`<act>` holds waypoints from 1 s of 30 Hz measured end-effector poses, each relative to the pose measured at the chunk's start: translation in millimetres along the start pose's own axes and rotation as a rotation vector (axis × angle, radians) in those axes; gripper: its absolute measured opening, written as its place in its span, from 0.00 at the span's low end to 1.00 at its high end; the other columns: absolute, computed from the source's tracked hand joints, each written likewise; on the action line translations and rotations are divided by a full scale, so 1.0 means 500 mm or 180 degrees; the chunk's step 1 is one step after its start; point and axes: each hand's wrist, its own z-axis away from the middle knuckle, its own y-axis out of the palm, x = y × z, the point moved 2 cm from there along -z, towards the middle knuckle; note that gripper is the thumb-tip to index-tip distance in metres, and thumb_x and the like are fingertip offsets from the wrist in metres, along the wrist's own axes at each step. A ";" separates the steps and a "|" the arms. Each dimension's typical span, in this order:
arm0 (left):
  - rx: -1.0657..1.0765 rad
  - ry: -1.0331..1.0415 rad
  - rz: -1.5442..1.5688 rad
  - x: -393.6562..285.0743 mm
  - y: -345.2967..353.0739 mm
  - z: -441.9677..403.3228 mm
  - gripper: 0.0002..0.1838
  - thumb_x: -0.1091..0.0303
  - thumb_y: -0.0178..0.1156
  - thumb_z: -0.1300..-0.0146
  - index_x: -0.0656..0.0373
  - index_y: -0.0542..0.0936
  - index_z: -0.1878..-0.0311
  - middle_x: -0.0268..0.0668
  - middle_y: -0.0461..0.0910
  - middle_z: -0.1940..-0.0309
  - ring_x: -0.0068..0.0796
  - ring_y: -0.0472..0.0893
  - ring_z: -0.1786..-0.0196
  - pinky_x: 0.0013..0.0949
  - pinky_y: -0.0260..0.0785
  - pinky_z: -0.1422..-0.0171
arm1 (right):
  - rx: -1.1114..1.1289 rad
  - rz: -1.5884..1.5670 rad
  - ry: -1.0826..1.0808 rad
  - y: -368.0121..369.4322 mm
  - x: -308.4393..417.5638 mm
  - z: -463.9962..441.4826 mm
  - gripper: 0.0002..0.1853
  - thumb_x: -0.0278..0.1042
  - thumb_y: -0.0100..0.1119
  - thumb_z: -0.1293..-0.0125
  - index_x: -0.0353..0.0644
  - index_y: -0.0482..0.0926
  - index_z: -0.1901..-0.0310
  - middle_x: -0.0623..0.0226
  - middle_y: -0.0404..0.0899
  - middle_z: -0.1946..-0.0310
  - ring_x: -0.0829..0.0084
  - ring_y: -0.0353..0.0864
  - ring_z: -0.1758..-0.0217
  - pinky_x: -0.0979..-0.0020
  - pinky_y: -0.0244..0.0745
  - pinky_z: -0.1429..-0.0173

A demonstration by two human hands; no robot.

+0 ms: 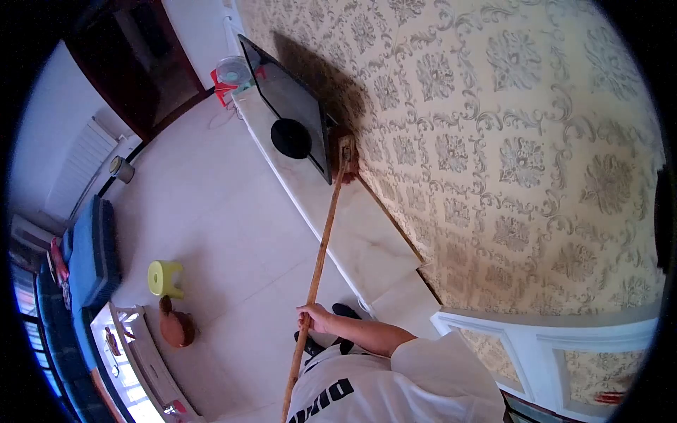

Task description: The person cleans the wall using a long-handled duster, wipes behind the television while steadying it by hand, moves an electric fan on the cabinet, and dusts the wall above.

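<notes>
My right hand (315, 317) is closed around the long wooden handle (319, 261) of a mop. The handle slants forward from beside my body to the wall. Its flat head (345, 155), with reddish-brown material around it, rests at the back of a white marble-like ledge (374, 218), close against the wallpaper. Part of that head is hidden behind the edge of a flat-screen television (293, 99), which stands on the ledge on a round black base (290, 138). My left hand is out of view.
A fan (233, 70) stands at the ledge's far end by a red stool (221, 88). To the left are a yellow-green stool (166, 278), a rounded brown object (176, 328), a white table (106, 317), a blue sofa (95, 247) and a bin (121, 169). White panelling (550, 345) borders the right.
</notes>
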 end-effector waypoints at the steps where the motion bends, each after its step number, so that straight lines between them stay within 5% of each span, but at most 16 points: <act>1: -0.0006 0.0001 0.0022 -0.010 -0.005 0.003 0.13 0.52 0.56 0.46 0.51 0.78 0.67 0.42 0.81 0.69 0.48 0.80 0.62 0.50 0.71 0.60 | 0.0009 0.0011 0.0013 -0.003 0.006 0.003 0.11 0.30 0.64 0.47 0.43 0.68 0.73 0.66 0.70 0.81 0.65 0.75 0.79 0.61 0.76 0.75; 21: 0.0025 -0.0021 0.0251 -0.083 0.017 0.051 0.14 0.52 0.55 0.46 0.51 0.77 0.67 0.43 0.81 0.70 0.48 0.80 0.64 0.51 0.70 0.61 | 0.0114 0.0446 0.0164 -0.063 0.013 0.042 0.08 0.31 0.59 0.42 0.42 0.70 0.73 0.66 0.72 0.78 0.64 0.77 0.70 0.60 0.76 0.60; 30: 0.0092 -0.0102 0.0373 -0.070 0.043 0.069 0.14 0.52 0.55 0.46 0.51 0.77 0.67 0.43 0.81 0.70 0.48 0.80 0.64 0.51 0.70 0.62 | 0.0000 0.0140 0.0340 -0.036 -0.047 0.086 0.10 0.28 0.58 0.44 0.40 0.69 0.79 0.63 0.70 0.81 0.61 0.76 0.74 0.60 0.75 0.66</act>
